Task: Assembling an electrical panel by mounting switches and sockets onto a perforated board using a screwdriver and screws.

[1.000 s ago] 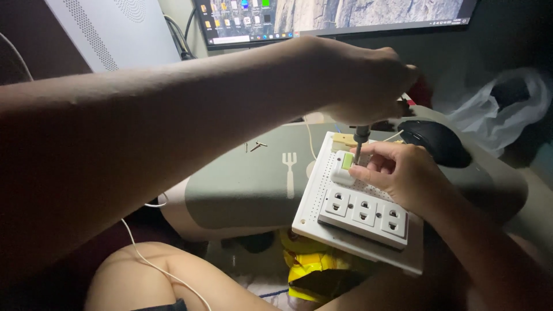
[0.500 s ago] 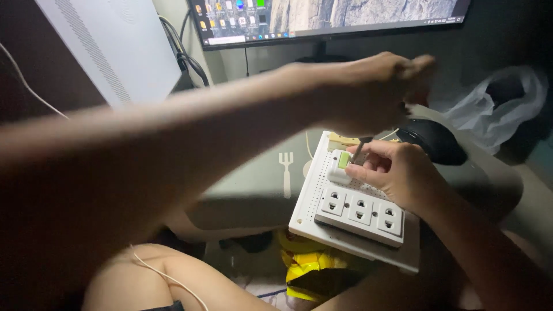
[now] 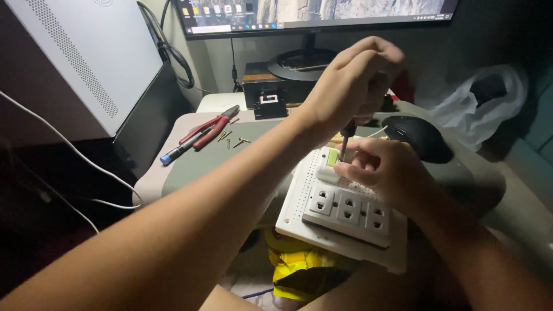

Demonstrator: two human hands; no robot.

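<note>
hands first: the left hand (image 3: 354,80) comes in on a long bare forearm crossing the view from lower left to upper right, wrist bent down, fingers clenched into a fist around the handle of a screwdriver (image 3: 344,143). only the tool's dark, thin shaft shows below the fist; its long axis stands close to upright, tip pointing down onto the small switch (image 3: 329,163), a rounded white block with a pale green face. the right hand (image 3: 387,173) reaches in from the lower right, palm down, fingers curled, fingertips pinching at the switch just beside the shaft's tip.

the switch sits at the far end of a white outlet board (image 3: 340,216), a flat rectangular plastic plate with rows of tiny holes and a raised strip of three sockets. the board lies tilted, its long axis running from near left to far right, resting partly on the grey-green bench (image 3: 230,155).

farther left on the bench lie red-handled pliers (image 3: 208,128), a dark pen-shaped tool with a blue tip (image 3: 180,150) and a few loose screws (image 3: 235,138). a black mouse (image 3: 419,138) sits just behind the right hand, a crumpled white plastic bag (image 3: 489,109) beyond it, a monitor (image 3: 311,11) at the back.
</note>
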